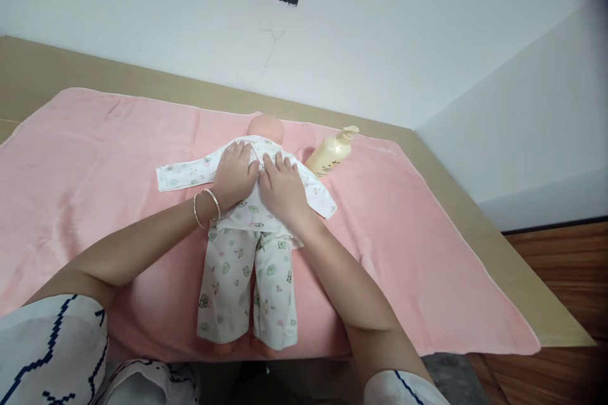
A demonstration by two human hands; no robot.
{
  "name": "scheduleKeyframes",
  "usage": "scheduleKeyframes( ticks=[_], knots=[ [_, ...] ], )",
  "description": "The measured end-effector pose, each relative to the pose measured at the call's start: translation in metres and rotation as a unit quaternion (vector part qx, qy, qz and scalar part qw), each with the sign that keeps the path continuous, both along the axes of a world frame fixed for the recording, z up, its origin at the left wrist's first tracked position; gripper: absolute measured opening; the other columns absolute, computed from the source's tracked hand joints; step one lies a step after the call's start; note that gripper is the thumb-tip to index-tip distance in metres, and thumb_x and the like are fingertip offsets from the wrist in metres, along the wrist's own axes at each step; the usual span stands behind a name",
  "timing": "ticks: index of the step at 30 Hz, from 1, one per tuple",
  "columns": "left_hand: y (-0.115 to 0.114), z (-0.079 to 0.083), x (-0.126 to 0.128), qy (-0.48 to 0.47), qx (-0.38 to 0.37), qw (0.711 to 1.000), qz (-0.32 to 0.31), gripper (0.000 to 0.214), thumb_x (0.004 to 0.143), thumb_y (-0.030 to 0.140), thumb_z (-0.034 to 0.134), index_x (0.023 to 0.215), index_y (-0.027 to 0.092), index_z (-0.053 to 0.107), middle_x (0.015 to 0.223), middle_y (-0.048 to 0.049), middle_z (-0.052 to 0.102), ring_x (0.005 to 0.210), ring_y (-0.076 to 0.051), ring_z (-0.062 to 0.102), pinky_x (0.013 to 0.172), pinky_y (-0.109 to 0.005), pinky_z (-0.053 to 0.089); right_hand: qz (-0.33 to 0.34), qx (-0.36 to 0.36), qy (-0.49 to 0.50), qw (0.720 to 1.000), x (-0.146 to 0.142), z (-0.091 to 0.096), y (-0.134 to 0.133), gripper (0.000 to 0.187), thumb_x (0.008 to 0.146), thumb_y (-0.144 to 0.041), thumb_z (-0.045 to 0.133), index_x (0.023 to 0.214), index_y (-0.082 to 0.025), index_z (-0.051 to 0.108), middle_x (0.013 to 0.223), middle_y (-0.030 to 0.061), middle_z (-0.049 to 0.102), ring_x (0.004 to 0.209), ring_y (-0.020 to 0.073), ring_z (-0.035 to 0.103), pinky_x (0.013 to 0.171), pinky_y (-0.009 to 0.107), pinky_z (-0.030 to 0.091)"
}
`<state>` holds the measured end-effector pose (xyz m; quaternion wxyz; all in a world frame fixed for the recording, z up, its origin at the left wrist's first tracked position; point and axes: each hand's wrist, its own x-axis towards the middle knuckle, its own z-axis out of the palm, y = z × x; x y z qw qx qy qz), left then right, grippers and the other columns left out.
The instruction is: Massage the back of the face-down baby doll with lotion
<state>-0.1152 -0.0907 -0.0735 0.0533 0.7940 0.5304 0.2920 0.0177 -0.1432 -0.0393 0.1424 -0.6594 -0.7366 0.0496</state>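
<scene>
A baby doll (267,128) lies on the pink blanket, its head away from me and its feet at the near edge. It wears a white patterned top (247,218) and matching trousers (228,285). My left hand (235,174), with two bangles at the wrist, rests flat on the left of the doll's chest. Beside it, my right hand (284,186) lies flat on the right of the chest, fingers slightly spread. Both hands are open and touch the top's fabric. The doll's face is not visible, and its hands do not show at the sleeve ends.
A pale yellow pump bottle (331,152) lies tilted on the blanket, right of the doll's shoulder. The pink blanket (118,139) covers most of the wooden table (456,215). A white wall (190,31) stands behind, with wooden furniture (560,278) at the right.
</scene>
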Motion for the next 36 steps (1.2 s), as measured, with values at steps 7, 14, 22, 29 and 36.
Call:
scheduleKeyframes(
  ticks=[7, 14, 22, 29, 36],
  knots=[
    [-0.048, 0.009, 0.011, 0.056, 0.012, 0.997, -0.056, 0.052, 0.100, 0.026, 0.032, 0.145, 0.002, 0.045, 0.158, -0.0232, 0.040, 0.152, -0.034, 0.032, 0.125, -0.054, 0.025, 0.030, -0.002, 0.076, 0.997, 0.035, -0.009, 0.036, 0.064, 0.104, -0.042, 0.025, 0.158, -0.007, 0.024, 0.167, 0.0170, 0.021, 0.157, 0.0293, 0.014, 0.127, 0.052, 0.019],
    [0.008, 0.006, -0.003, -0.048, -0.095, 0.994, -0.029, 0.052, 0.100, 0.030, 0.034, 0.147, 0.010, 0.045, 0.161, -0.0163, 0.038, 0.154, -0.032, 0.027, 0.127, -0.054, 0.021, -0.015, 0.027, -0.108, 0.994, -0.019, 0.011, -0.030, 0.057, 0.101, -0.025, 0.033, 0.152, 0.002, 0.036, 0.153, 0.0303, 0.043, 0.146, 0.0373, 0.041, 0.125, 0.054, 0.021],
    [-0.023, -0.009, 0.004, -0.054, 0.019, 0.997, -0.047, 0.047, 0.100, 0.026, 0.033, 0.142, 0.014, 0.051, 0.158, -0.0126, 0.044, 0.153, -0.029, 0.030, 0.127, -0.053, 0.021, 0.050, 0.008, 0.069, 0.996, 0.024, -0.001, 0.021, 0.054, 0.104, -0.036, 0.029, 0.154, -0.015, 0.039, 0.164, 0.0153, 0.032, 0.155, 0.0287, 0.024, 0.125, 0.056, 0.019],
    [-0.004, -0.013, -0.002, -0.098, -0.002, 0.995, -0.015, 0.052, 0.095, 0.037, 0.046, 0.143, 0.017, 0.049, 0.157, -0.0137, 0.045, 0.151, -0.031, 0.033, 0.126, -0.054, 0.026, -0.011, 0.073, 0.042, 0.996, 0.017, -0.011, 0.015, 0.055, 0.103, -0.036, 0.029, 0.150, -0.011, 0.044, 0.156, 0.0193, 0.045, 0.149, 0.0323, 0.037, 0.122, 0.055, 0.028],
    [-0.003, -0.016, -0.003, -0.080, 0.010, 0.997, -0.016, 0.050, 0.098, 0.035, 0.041, 0.143, 0.014, 0.049, 0.158, -0.0151, 0.043, 0.152, -0.032, 0.031, 0.126, -0.055, 0.025, -0.071, 0.084, -0.022, 0.994, -0.005, -0.002, -0.005, 0.056, 0.101, -0.031, 0.031, 0.145, 0.000, 0.046, 0.145, 0.0274, 0.054, 0.138, 0.0365, 0.051, 0.118, 0.052, 0.035]
  ],
)
